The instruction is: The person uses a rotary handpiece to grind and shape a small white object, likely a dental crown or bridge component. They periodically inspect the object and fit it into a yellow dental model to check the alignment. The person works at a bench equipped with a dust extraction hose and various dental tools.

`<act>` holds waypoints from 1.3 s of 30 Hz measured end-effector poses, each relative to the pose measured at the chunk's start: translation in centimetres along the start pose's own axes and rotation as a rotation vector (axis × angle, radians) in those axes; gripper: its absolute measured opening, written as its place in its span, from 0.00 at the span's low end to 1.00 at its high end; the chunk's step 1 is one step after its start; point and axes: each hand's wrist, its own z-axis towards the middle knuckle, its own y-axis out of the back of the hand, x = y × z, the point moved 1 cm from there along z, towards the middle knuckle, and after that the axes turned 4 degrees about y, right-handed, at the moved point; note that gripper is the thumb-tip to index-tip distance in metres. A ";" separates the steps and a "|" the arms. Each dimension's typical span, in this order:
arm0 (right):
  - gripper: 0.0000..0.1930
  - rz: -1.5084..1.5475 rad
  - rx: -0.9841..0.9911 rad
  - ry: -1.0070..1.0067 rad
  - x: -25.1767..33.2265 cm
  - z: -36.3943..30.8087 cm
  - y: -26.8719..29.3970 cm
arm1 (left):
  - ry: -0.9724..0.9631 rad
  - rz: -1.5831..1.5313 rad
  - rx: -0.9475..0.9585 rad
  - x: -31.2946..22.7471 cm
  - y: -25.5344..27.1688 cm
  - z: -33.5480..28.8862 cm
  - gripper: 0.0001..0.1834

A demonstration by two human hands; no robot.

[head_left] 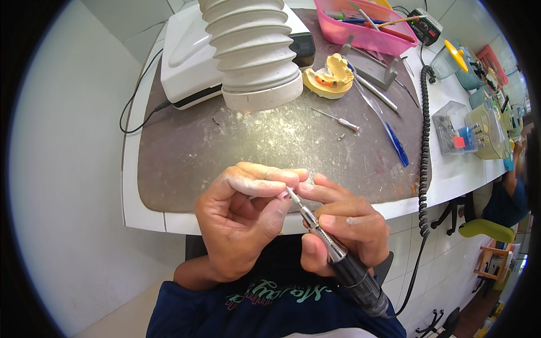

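Note:
My left hand (239,217), dusted with white powder, pinches a small pinkish-white dental piece (284,195) between thumb and fingers; most of it is hidden by the fingertips. In my right hand (360,222) is a rotary handpiece (356,277) with a black body and metal front, gripped like a pen. Its pale pointed bit (293,195) is at the small piece, and whether it touches cannot be made out. Both hands are close together above the bench's near edge, right fingertips by the left ones. A coiled black cord (424,163) drops to the right of the handpiece.
A ribbed white suction hose (253,50) hangs over the dusty grey mat (174,163). Beyond it stand a white machine (189,56), a yellow dental cast (328,83) and a pink tool basket (360,35). A small screwdriver (341,121) and a blue-handled tool (397,143) lie rightward.

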 end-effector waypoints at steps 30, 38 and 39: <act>0.17 -0.014 0.021 0.007 0.0 0.1 0.1 | 0.007 -0.024 -0.019 0.0 -0.2 0.1 0.07; 0.17 -0.019 0.032 -0.007 0.1 0.2 0.3 | -0.004 -0.084 -0.011 0.0 0.2 0.0 0.10; 0.17 -0.010 0.037 -0.007 0.1 0.3 0.3 | -0.006 -0.087 -0.007 0.0 0.2 0.0 0.10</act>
